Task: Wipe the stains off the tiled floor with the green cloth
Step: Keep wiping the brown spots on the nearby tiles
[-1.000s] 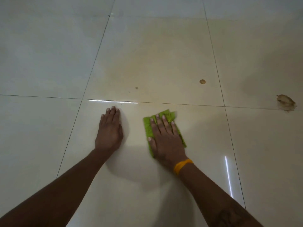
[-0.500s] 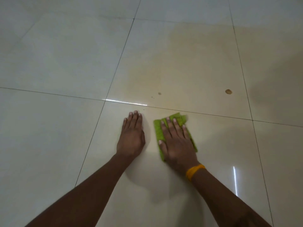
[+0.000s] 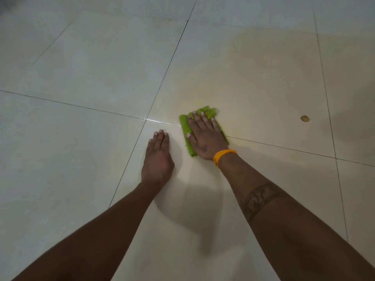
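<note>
The right hand [image 3: 205,136] is flat on the green cloth [image 3: 184,128], fingers spread and pressing it down rather than gripping it. The cloth sits right across a grout line [image 3: 284,148] of the tiled floor [image 3: 81,67], just past center toward 1 o'clock. The left hand [image 3: 158,157] lies palm-down on bare tile just beside it at 7 o'clock from the cloth, fingers straight, holding nothing. A small round brown stain [image 3: 305,118] sits well apart at 3 o'clock. There's an orange band [image 3: 223,156] on the right wrist.
</note>
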